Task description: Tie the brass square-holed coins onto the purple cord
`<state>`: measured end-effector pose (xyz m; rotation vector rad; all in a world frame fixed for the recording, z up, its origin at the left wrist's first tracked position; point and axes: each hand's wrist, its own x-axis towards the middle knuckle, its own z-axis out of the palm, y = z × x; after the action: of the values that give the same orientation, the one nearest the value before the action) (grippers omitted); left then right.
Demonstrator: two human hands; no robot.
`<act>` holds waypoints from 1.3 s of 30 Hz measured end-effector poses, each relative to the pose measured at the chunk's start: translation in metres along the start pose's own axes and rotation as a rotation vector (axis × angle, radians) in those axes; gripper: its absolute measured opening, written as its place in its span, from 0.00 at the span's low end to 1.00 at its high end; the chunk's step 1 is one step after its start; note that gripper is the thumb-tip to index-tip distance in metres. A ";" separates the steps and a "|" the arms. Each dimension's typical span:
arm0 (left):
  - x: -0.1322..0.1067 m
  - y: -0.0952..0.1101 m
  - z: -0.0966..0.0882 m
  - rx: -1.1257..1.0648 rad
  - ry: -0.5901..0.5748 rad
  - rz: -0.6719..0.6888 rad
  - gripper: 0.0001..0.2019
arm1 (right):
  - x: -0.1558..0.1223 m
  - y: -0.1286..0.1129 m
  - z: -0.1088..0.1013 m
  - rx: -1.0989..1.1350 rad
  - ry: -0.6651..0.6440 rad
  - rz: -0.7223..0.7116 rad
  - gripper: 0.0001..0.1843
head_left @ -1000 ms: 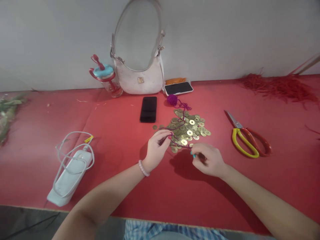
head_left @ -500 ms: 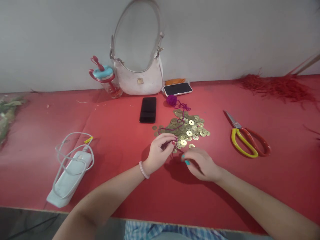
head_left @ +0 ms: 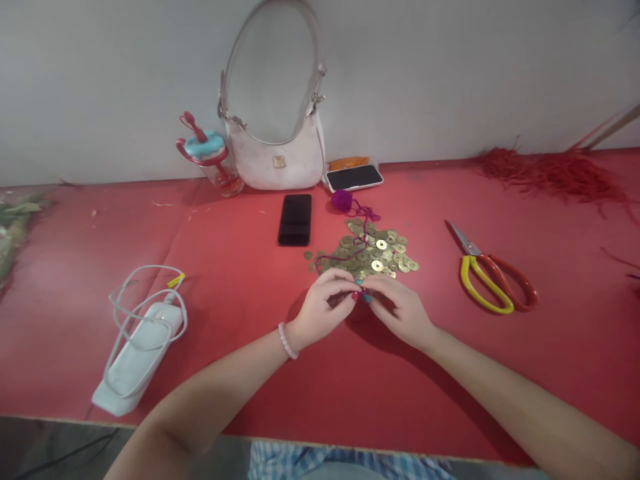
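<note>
My left hand [head_left: 327,303], with a pale bead bracelet at the wrist, pinches a purple cord [head_left: 327,257] that runs back over the coins to a small purple ball of yarn [head_left: 342,201]. Fingertip to fingertip with it, my right hand [head_left: 400,310] is closed in a pinch on the same cord. Just beyond both hands spreads a heap of brass coins [head_left: 373,253] with square holes. The tips of my fingers hide the short stretch of cord between them, and I cannot make out whether a coin is there.
Scissors [head_left: 480,270] with yellow and red handles lie at right. A black phone [head_left: 295,220], a second phone [head_left: 355,178], a white handbag [head_left: 280,153] and a cup [head_left: 215,160] stand behind. A white device with a cable [head_left: 143,353] lies left, red shreds [head_left: 555,177] back right.
My right hand has moved left and up to meet my left hand at the fingertips. A gap was between them before. The coins and other things stay put.
</note>
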<state>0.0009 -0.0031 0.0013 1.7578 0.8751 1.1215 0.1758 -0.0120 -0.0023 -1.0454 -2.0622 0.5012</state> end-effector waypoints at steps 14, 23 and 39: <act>0.001 0.000 0.002 0.000 -0.044 -0.090 0.08 | 0.000 -0.001 -0.002 -0.031 0.133 0.088 0.06; -0.001 0.004 0.001 0.031 -0.212 -0.027 0.08 | 0.000 0.001 -0.003 -0.006 0.112 0.029 0.07; -0.008 0.003 0.001 0.146 -0.212 0.287 0.09 | 0.003 0.003 0.000 0.008 0.095 0.043 0.08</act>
<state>-0.0005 -0.0115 0.0014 2.1299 0.6013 1.0458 0.1765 -0.0084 -0.0025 -1.0900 -1.9570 0.4718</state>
